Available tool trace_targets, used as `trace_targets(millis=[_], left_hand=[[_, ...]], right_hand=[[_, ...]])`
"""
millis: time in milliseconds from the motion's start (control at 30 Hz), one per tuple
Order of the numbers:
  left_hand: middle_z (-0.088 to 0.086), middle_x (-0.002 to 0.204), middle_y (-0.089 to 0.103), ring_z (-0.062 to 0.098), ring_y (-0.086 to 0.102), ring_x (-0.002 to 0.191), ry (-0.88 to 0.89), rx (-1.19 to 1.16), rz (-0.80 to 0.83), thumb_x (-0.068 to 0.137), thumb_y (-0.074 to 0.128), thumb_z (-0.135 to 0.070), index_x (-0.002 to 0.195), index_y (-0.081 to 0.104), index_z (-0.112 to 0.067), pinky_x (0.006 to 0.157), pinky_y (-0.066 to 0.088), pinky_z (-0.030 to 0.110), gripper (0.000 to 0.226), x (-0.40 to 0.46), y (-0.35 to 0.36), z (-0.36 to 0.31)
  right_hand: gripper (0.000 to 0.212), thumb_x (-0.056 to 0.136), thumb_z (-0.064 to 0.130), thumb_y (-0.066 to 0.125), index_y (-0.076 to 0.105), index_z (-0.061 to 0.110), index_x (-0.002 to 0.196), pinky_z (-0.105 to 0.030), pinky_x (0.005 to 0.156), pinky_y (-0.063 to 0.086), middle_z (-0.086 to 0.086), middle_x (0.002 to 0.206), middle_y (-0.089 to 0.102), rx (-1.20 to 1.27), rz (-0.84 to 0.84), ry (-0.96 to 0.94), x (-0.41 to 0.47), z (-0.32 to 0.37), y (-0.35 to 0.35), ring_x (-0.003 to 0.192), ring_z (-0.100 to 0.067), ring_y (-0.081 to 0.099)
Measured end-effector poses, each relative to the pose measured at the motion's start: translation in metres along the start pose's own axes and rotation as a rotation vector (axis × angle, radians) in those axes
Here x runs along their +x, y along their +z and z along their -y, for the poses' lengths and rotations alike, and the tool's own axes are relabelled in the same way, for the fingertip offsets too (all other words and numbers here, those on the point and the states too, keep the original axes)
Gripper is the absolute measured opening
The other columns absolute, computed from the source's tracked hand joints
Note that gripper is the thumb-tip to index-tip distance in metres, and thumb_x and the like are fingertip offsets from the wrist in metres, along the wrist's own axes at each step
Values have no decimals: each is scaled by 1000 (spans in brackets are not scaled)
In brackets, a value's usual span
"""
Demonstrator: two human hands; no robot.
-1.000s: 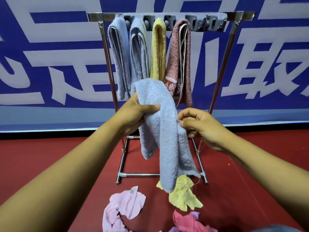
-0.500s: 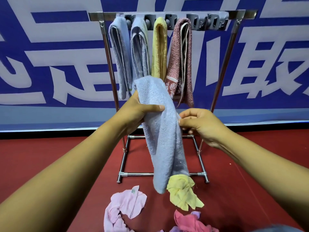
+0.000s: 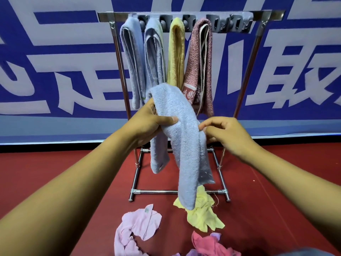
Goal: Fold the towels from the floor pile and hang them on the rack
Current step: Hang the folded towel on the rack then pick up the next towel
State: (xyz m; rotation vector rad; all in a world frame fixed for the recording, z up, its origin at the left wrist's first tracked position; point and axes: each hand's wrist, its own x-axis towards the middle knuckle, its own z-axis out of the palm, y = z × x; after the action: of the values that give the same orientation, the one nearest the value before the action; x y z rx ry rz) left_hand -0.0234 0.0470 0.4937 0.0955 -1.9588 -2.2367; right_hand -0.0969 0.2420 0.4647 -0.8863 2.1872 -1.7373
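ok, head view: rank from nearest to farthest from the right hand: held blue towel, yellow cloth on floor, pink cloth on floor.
1. Held blue towel: touching the right hand, at its fingers.
2. Yellow cloth: on the floor below, by the rack's base.
3. Pink cloth: floor, farther left.

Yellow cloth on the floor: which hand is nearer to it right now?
Right. The right hand pinches the blue towel almost straight above the yellow cloth; the left hand grips the towel higher and further left.
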Motion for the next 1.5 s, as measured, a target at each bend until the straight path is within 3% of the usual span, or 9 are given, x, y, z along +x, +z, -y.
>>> trace_targets(millis=[367, 467, 700, 833, 967, 1133, 1233, 1400, 1500], left_hand=[[7, 108, 66, 19, 66, 96, -75, 54, 11, 82, 42, 26, 126, 48, -18, 82, 56, 34, 62, 1, -9, -2], [15, 118, 64, 28, 64, 108, -62, 63, -28, 78, 52, 23, 130, 46, -18, 93, 52, 45, 67, 1, -2, 1], [16, 121, 64, 29, 65, 109, -38, 54, 16, 73, 66, 19, 131, 47, -15, 91, 55, 43, 70, 1, 4, 7], [17, 121, 64, 29, 65, 109, -13, 81, 13, 72, 69, 15, 133, 46, -9, 89, 56, 41, 69, 2, 3, 9], [14, 119, 66, 27, 66, 107, 17, 129, 3, 71, 73, 10, 129, 48, -9, 89, 56, 40, 66, 2, 0, 9], [13, 118, 67, 25, 66, 107, 16, 145, 20, 63, 77, 1, 130, 49, -8, 90, 55, 40, 73, 1, -3, 8], [13, 118, 67, 26, 66, 107, 19, 149, 13, 64, 77, 3, 129, 49, -7, 90, 55, 39, 72, 2, -4, 8], [16, 120, 66, 27, 66, 108, 18, 145, 54, 73, 69, 13, 129, 50, -8, 89, 55, 38, 62, 2, -4, 7], [17, 120, 65, 26, 66, 106, 10, 129, 93, 77, 63, 18, 129, 49, -8, 87, 56, 36, 59, 2, -3, 6]], right_hand=[[19, 83, -6, 66, 64, 14, 80, -16, 57, 37, -11, 75, 55, 35, 44, 5, 0, -5, 6, 61, -9, 45], [19, 84, -4, 64, 63, 15, 82, -22, 60, 36, -8, 74, 52, 21, 47, 14, 1, -6, 10, 62, -13, 42], [19, 75, -4, 74, 65, 9, 85, -24, 67, 50, -8, 72, 65, -1, 24, 85, 1, -7, 14, 65, -10, 59], [17, 77, 1, 73, 63, 14, 73, -30, 61, 42, -6, 63, 56, -55, 16, 61, 2, -10, 13, 61, -16, 49], [12, 69, 20, 69, 57, 23, 69, -39, 67, 35, -15, 70, 46, 148, 14, 89, 0, -11, 15, 71, -24, 39], [25, 86, -2, 64, 47, 15, 76, -18, 49, 29, -6, 57, 44, 87, 31, -46, -3, -10, 8, 49, -7, 33], [23, 83, -9, 64, 59, 12, 76, -14, 59, 41, 2, 65, 58, 39, 35, -91, -2, -9, 8, 58, -2, 50], [14, 84, 5, 67, 74, 17, 82, -40, 87, 52, 0, 82, 74, -63, 52, -20, -1, -11, 7, 80, -11, 63], [7, 78, 12, 75, 73, 6, 80, -42, 85, 52, -10, 78, 71, -5, 82, 10, -2, -8, 8, 76, -16, 61]])
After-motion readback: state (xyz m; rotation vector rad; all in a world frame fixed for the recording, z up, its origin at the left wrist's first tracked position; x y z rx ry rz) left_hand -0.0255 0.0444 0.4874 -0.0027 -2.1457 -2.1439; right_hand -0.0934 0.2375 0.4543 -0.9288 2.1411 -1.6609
